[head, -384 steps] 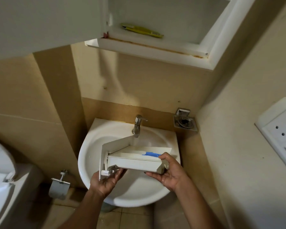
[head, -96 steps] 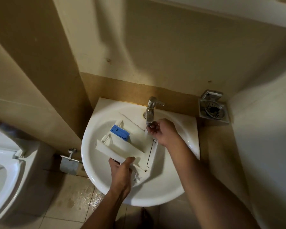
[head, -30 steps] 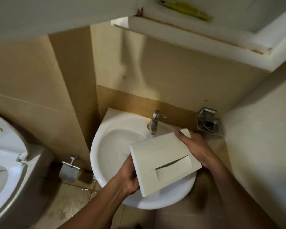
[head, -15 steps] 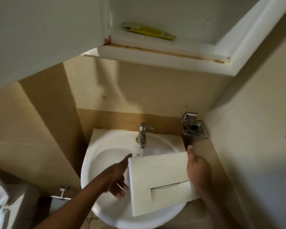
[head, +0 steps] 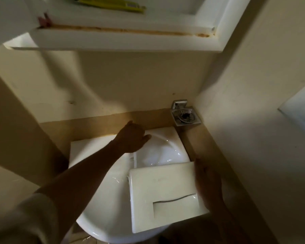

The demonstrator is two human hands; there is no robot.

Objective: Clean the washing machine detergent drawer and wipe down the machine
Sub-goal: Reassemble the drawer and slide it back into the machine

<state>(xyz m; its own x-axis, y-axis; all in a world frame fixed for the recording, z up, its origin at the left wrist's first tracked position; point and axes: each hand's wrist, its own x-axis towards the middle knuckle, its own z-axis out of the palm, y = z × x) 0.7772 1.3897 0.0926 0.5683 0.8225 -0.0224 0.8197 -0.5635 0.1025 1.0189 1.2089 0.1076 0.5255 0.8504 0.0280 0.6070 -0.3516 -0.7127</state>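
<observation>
- While the sink (head: 102, 199) fills the lower head view, the drawer (head: 164, 194) hangs over its right front part, face panel turned up to the camera and its compartments hidden beneath. It is probably held there so that drips fall into the bowl and not on the floor.
- The right grip (head: 208, 187) clasps the drawer's right edge and carries it alone. The hand is dark and blurred, so how its fingers wrap underneath is not visible.
- Holding the drawer one-handed frees the other arm.
- The left grip (head: 132, 138) reaches across the bowl to the sink's back rim, back of the hand toward the camera. It covers whatever sits there, so whether its fingers close on anything I cannot tell. My guess is that it goes for the tap, which the hand would hide.
- A metal soap holder (head: 185, 117) is fixed to the wall just beside the sink's back right corner, apart from both hands.
- An open cabinet (head: 113, 39) juts out overhead, with a yellow item (head: 113, 4) on its shelf.
- Judging by this, the drawer wash is in hand. The machine is not in view, and wiping it comes later.
</observation>
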